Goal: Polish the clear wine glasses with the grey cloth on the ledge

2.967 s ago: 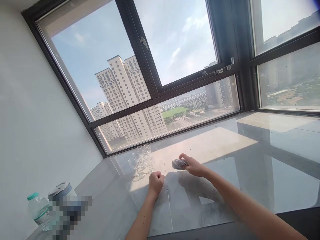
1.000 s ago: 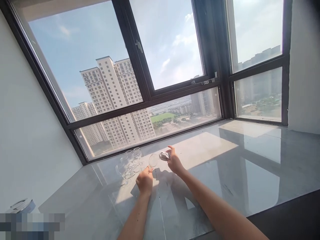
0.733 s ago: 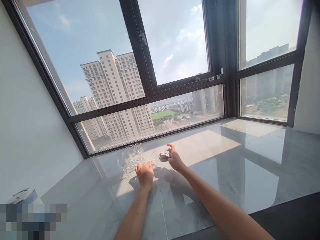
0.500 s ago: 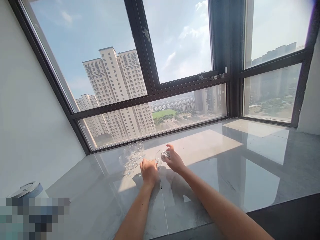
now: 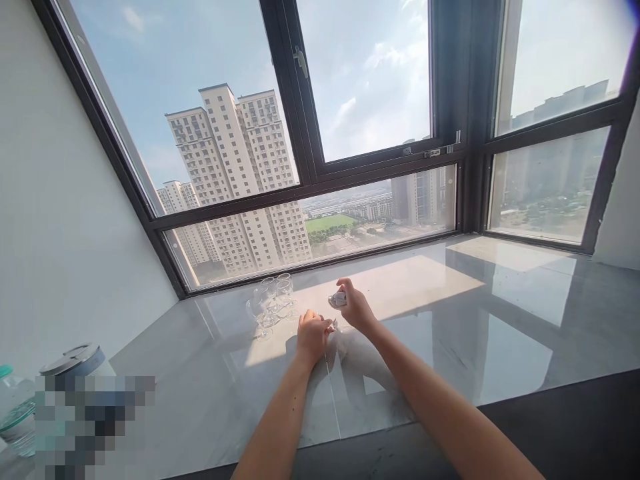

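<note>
My right hand (image 5: 357, 309) is closed around a small clear glass (image 5: 337, 300), tilted on its side, with something whitish like cloth against it. Close by on the left, my left hand (image 5: 313, 335) rests low over the counter, its fingers pinched on a small pale bit (image 5: 333, 325); whether this is cloth or part of the glass cannot be told. Left of it, several clear stemmed glasses (image 5: 273, 303) stand upright in a tight group near the window.
The glossy grey counter (image 5: 210, 393) runs below a dark-framed window (image 5: 380, 175). At the lower left stand a lidded container (image 5: 75, 360) and a clear bottle with a green cap (image 5: 6, 371), partly covered by a blurred patch. A white wall (image 5: 75, 200) rises on the left.
The view has shifted slightly. My right hand has lifted a little away from my left with the glass, and a pale bit now shows at my left fingertips.
</note>
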The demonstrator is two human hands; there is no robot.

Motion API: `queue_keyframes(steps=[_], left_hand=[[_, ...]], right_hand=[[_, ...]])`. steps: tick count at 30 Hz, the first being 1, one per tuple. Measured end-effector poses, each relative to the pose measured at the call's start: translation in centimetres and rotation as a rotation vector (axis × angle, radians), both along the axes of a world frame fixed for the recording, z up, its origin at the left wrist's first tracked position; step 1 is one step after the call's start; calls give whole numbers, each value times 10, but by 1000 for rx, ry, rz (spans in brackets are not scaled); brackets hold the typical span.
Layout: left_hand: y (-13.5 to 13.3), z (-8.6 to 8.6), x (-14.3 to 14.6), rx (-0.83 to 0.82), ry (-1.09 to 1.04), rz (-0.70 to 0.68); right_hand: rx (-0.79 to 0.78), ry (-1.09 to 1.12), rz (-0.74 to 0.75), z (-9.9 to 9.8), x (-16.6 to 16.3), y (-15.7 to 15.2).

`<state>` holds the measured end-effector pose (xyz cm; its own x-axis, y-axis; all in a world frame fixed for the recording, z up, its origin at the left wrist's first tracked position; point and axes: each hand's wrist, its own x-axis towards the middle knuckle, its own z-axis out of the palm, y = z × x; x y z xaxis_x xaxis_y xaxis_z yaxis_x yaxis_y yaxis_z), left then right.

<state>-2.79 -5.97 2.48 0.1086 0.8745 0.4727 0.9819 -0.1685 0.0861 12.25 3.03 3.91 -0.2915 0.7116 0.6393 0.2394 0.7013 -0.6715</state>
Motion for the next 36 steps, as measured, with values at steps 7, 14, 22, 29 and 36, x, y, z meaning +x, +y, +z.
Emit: queue_keyframes(steps=[7,14,22,29,36], left_hand=[[1,-2,-14,80,-212,125],[8,-4,-21,103,-162,111],[9,-3,-24,180,-135,-7],[8,0,-21,76,-225,-104],[7,1,-15,-223,-784,-295]], right_hand=[[-305,330,18,0,20,22],[-574,336,234,1,17,18],[-649,386,382,7,23,15],[-703,309,444,6,28,17],[-789,404,605,13,42,16]])
